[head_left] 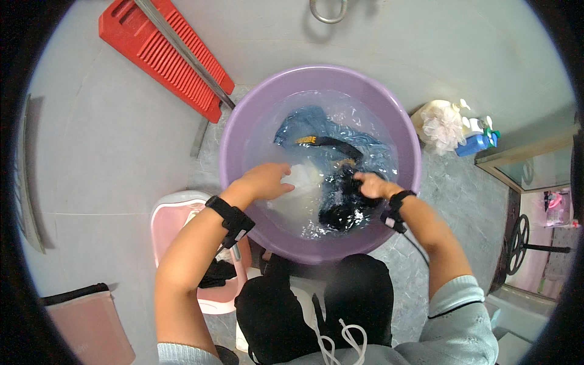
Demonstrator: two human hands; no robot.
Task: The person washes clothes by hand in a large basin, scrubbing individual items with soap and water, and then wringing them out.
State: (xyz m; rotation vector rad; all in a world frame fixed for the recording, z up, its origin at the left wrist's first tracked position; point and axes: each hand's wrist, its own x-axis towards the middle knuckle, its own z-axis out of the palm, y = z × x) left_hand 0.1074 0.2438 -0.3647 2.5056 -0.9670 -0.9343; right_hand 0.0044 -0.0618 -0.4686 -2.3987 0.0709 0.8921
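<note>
A large purple basin (pixel 230 146) full of cloudy water stands in front of me. In it float a blue denim garment (pixel 304 121) with a dark, yellow-lettered band (pixel 331 144), and a black garment (pixel 347 201) nearer me. My left hand (pixel 267 180) is over the left part of the water, fingers apart, beside a whitish patch (pixel 303 176) that may be cloth or suds. On the right, my right hand (pixel 372 184) has its fingers curled at the edge of the black garment, seemingly gripping it. Both wrists wear black straps.
A red washboard (pixel 164 58) leans on the wall behind a metal pole (pixel 182 52). At my left sits a pink-and-white tub (pixel 164 228) with dark cloth in it. A bath puff (pixel 442 128) and bottles (pixel 474 143) stand right of the basin. A glass-panelled frame (pixel 529 167) is farther right.
</note>
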